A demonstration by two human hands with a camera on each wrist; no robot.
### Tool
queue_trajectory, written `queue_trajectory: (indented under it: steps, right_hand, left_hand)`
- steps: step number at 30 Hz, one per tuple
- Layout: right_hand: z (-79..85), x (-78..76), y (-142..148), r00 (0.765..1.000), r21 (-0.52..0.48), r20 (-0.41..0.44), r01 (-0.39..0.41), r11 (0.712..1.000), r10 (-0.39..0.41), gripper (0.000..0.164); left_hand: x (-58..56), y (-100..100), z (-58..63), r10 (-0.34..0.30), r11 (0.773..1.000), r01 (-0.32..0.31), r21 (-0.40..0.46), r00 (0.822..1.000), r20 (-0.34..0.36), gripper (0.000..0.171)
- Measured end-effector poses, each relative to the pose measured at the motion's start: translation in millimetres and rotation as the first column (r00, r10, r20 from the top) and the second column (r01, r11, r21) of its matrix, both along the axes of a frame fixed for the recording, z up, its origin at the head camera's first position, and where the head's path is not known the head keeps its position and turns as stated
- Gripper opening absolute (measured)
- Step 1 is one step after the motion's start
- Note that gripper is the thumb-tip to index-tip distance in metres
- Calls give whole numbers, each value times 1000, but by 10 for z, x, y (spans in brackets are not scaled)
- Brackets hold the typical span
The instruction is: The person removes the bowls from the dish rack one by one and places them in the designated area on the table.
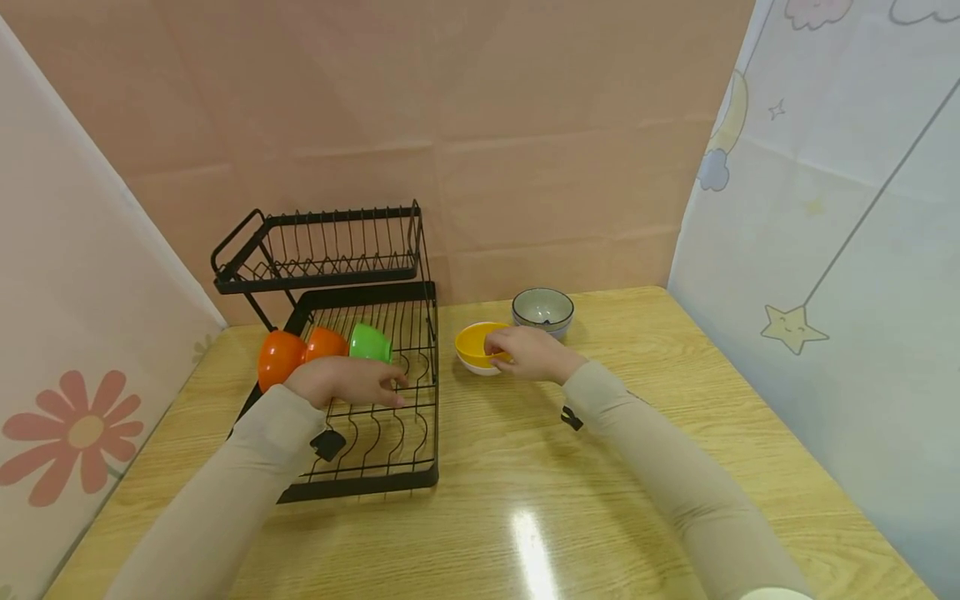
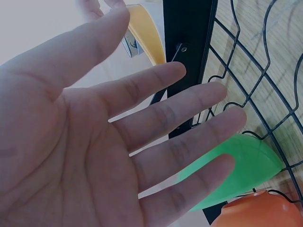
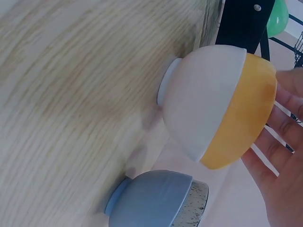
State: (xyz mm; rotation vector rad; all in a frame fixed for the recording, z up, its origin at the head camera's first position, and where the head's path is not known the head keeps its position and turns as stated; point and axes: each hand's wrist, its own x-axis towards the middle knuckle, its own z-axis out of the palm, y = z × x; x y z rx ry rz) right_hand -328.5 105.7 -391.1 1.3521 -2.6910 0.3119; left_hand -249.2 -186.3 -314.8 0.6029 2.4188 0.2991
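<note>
My right hand (image 1: 528, 354) reaches over a yellow bowl (image 1: 474, 340). Its fingers (image 3: 273, 149) extend to the rim, their tips partly hidden; no firm grip shows. The yellow bowl appears nested in a white bowl (image 3: 196, 99) on the table. My left hand (image 1: 351, 382) hovers over the black dish rack (image 1: 386, 482), fingers spread, palm facing its wrist camera, holding nothing. Near it a green bowl (image 1: 369, 343) and two orange bowls, one in the middle (image 1: 326, 342) and one at the left (image 1: 279, 358), stand on their sides in the rack's lower tier.
Behind my right hand sits a grey-blue bowl (image 1: 542, 308), apparently stacked with another. The rack's upper tier (image 1: 322, 275) overhangs the rear of the lower one. A pink backdrop (image 1: 525, 150) rises behind the wooden table (image 1: 480, 533), with patterned sheets at both sides.
</note>
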Motion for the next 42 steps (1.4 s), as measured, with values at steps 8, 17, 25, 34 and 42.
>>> queue_trajectory:
  steps: [8,17,25,34,42]
  right_hand:
    - [-24,40,10,1000,-15,-14,-3,1000,3,10]
    - [-160,-16,30,998,-30,-34,-56,998,55,9]
    - [-188,-24,38,997,-43,-39,-68,997,66,8]
    - [-165,15,51,1000,-40,13,-24,999,25,11]
    - [7,167,235,998,-141,-55,-23,990,16,11]
  left_hand:
    - [1,1,2,7,1000,-7,-1,1000,3,44]
    - [15,2,5,12,1000,-12,2,1000,-2,42]
    - [20,4,18,3,1000,-3,8,1000,-4,44]
    - [33,19,19,3,1000,-3,5,1000,-1,47]
    - [28,24,13,0,1000,0,3,1000,-5,47]
